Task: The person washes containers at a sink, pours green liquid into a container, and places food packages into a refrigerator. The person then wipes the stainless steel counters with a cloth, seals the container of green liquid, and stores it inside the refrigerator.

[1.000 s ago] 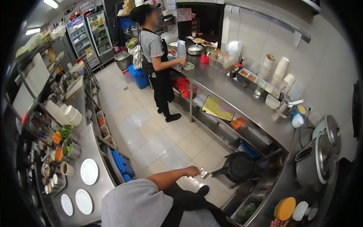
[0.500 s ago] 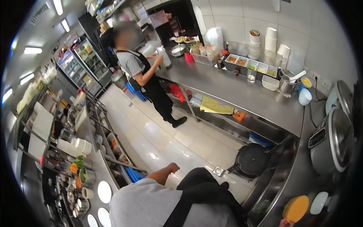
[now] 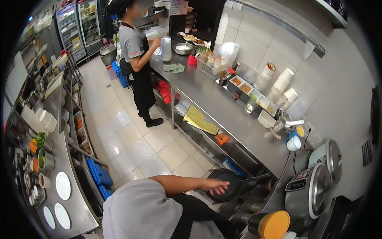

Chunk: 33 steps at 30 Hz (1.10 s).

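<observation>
My left hand [image 3: 217, 186] is stretched across in front of my body, its fingers spread and nothing in them. Below it shows a round black ridged pan [image 3: 227, 190], low down beside the counter; I cannot tell whether the hand touches it. A round orange lid [image 3: 275, 225] sits tilted at the bottom right, against a dark container [image 3: 256, 224]. My right hand is outside the view.
A co-worker [image 3: 137, 59] in a black apron stands at the long steel counter [image 3: 227, 119]. Rice cookers [image 3: 308, 189] stand on the right. White plates [image 3: 63, 186] lie on the left counter. Topping trays [image 3: 246, 88] and stacked cups [image 3: 283, 79] line the wall.
My view has turned toward the right. My left hand has swung right and its fingers have spread. My right hand, earlier at the orange lid's edge, is out of view.
</observation>
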Tool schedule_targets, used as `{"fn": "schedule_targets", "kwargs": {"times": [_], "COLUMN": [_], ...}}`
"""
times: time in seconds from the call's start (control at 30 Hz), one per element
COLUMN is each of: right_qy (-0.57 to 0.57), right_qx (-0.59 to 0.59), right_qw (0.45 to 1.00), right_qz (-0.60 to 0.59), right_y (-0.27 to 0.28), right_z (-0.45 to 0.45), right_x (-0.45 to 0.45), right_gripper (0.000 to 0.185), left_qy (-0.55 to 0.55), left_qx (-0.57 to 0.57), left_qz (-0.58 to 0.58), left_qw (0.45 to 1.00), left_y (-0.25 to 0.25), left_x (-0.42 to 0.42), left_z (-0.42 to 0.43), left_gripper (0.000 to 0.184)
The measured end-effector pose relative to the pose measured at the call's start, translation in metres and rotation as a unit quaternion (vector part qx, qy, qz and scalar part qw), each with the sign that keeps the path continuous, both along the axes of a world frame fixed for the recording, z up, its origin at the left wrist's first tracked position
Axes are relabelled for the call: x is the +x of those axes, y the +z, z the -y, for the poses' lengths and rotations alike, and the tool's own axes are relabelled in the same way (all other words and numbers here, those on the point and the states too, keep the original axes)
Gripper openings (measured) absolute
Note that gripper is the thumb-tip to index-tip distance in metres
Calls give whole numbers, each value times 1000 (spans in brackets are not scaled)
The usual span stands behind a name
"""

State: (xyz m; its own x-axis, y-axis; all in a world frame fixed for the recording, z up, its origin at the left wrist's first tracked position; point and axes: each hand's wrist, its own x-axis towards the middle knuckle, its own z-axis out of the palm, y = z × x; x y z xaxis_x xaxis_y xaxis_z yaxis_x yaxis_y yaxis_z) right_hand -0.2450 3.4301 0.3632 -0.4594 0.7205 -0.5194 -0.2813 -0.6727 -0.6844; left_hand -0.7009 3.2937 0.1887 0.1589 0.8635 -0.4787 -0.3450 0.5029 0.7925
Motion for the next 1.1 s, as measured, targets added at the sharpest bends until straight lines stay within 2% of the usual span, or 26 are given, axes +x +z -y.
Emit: {"fn": "schedule_targets", "kwargs": {"times": [0.07,0.13,0.2,0.27,0.33,0.37,0.4,0.57,0.63,0.73,0.77,0.87,0.9,0.93,0.97,1.0,1.03,1.1], "right_qy": [-33,62,119,214,278,329,378,546,607,654,698,597,507,469,425,373,374,379], "right_qx": [157,170,174,142,93,95,95,55,36,75,141,485,584,665,736,794,786,754], "right_qw": [985,983,976,956,942,922,901,803,761,731,682,606,595,519,434,343,331,353], "right_qz": [56,-24,-47,-140,-165,-179,-193,-232,-228,-176,-167,-204,-218,-261,-300,-335,-363,-404], "right_y": [71,84,114,97,112,116,117,120,114,113,108,98,123,133,140,147,151,144], "right_z": [42,41,54,35,47,53,59,91,104,124,121,138,153,159,164,170,180,197], "right_x": [-100,-143,-195,-233,-275,-294,-314,-380,-395,-416,-425,-438,-430,-437,-444,-452,-456,-467], "right_gripper": [28,35,33,58,52,52,51,50,47,48,50,59,64,59,54,50,29,26], "left_qy": [-49,-31,-23,-1,55,122,146,386,442,504,534,562,551,538,602,595,588,587], "left_qx": [20,38,114,189,265,291,333,403,390,414,422,455,473,490,455,467,477,492], "left_qz": [130,233,373,464,465,431,451,374,370,331,293,244,261,278,229,225,227,224], "left_qw": [990,971,920,865,843,845,815,741,718,682,671,646,636,627,615,614,613,603], "left_y": [35,66,87,107,129,141,144,168,167,162,162,167,169,171,177,177,173,172], "left_x": [19,30,27,16,3,-2,-9,-9,4,17,17,17,16,14,13,9,8,-1], "left_z": [-19,-27,-21,-2,26,42,58,151,180,204,209,228,236,242,246,251,256,265], "left_gripper": [100,102,98,96,93,99,97,88,85,80,80,80,81,81,82,82,82,82]}}
